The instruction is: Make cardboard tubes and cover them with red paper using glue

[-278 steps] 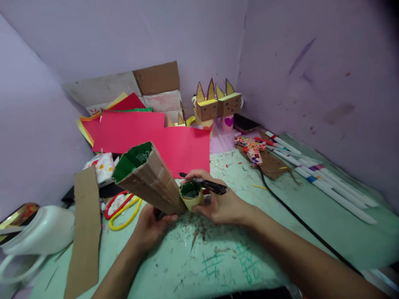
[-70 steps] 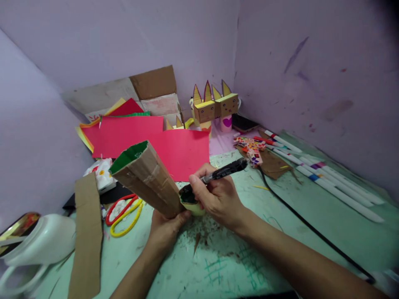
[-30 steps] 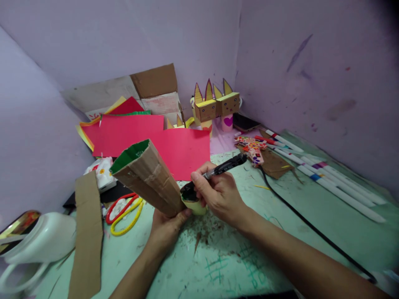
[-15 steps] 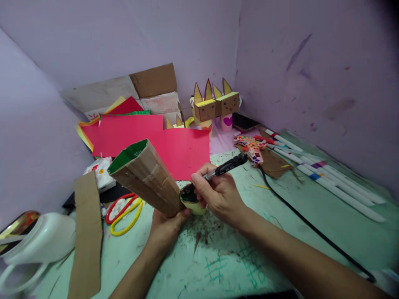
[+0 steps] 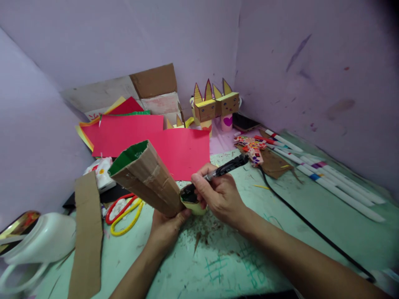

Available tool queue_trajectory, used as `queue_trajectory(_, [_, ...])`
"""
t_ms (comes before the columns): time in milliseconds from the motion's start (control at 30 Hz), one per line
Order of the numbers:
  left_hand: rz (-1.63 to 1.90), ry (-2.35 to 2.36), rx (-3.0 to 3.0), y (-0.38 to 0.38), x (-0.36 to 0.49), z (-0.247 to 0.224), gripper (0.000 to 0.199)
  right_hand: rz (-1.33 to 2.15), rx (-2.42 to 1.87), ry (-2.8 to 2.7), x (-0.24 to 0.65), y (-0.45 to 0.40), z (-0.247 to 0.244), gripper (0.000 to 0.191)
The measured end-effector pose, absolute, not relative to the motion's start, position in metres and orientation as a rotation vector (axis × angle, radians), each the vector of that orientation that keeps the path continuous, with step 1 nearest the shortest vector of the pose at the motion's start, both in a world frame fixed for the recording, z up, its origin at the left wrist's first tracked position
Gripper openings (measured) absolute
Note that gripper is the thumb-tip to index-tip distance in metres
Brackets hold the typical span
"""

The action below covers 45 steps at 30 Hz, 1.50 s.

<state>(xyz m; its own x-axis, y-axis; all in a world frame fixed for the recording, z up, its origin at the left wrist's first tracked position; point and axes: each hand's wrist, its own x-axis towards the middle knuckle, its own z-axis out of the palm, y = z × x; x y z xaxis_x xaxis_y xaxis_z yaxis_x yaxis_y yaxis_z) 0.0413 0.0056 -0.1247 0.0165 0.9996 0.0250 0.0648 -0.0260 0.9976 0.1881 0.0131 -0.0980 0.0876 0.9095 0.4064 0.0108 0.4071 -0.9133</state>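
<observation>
My left hand (image 5: 166,230) is wrapped round the lower end of a cardboard tube (image 5: 152,178), brown outside and green inside, which tilts up to the left. Against its lower right side sits a short pale-yellow roll (image 5: 195,207) with a dark inside. My right hand (image 5: 218,191) grips a black marker pen (image 5: 229,166) whose barrel slants up to the right. The pen's lower end is by the roll's opening, and my fingers partly hide it. I cannot tell whether the tip touches the roll.
Scissors (image 5: 124,214) and a cardboard strip (image 5: 85,236) lie left, beside a white jug (image 5: 46,236). Red paper (image 5: 183,153) and cardboard animal figures (image 5: 205,110) stand behind. To the right are a patterned glue gun (image 5: 254,149), its black cord (image 5: 299,222) and several white markers (image 5: 339,191).
Almost nothing differs. The cardboard tube's upper end has shifted very slightly, and the pen has tipped a little in my right hand.
</observation>
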Motion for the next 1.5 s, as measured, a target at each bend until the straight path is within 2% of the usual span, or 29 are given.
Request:
queue_trajectory(633, [1.149, 1.279, 1.29, 0.005, 0.04, -0.126, 0.036, 0.863, -0.924, -1.297, 0.188, 0.013, -0.1, 0.024])
queue_trajectory(900, [1.144, 1.152, 1.271, 0.007, 0.035, -0.129, 0.032, 1.14, -0.751, -0.981, 0.189, 0.013, -0.1, 0.027])
queue_trajectory(1000, [1.135, 1.093, 1.266, 0.012, 0.025, -0.135, 0.032, 1.067, -0.708, -0.857, 0.197, 0.018, -0.102, 0.027])
queue_trajectory(1167, [1.172, 0.942, 1.111, 0.016, 0.009, -0.132, 0.036, 0.982, -0.891, -0.872, 0.214, 0.027, -0.111, 0.028])
queue_trajectory(1267, [1.122, 0.867, 1.024, 0.017, 0.003, -0.126, 0.04, 1.176, -0.868, -1.054, 0.219, 0.025, -0.113, 0.037])
queue_trajectory(1367, [1.052, 0.837, 1.0, 0.018, -0.001, -0.123, 0.04, 1.336, -0.787, -1.368, 0.219, 0.02, -0.112, 0.058])
queue_trajectory(1433, [1.019, 0.818, 0.975, 0.018, -0.002, -0.123, 0.041, 1.327, -0.775, -1.563, 0.218, 0.018, -0.113, 0.072])
queue_trajectory(1500, [1.001, 0.805, 0.949, 0.019, -0.002, -0.123, 0.043, 1.278, -0.77, -1.702, 0.216, 0.018, -0.115, 0.073])
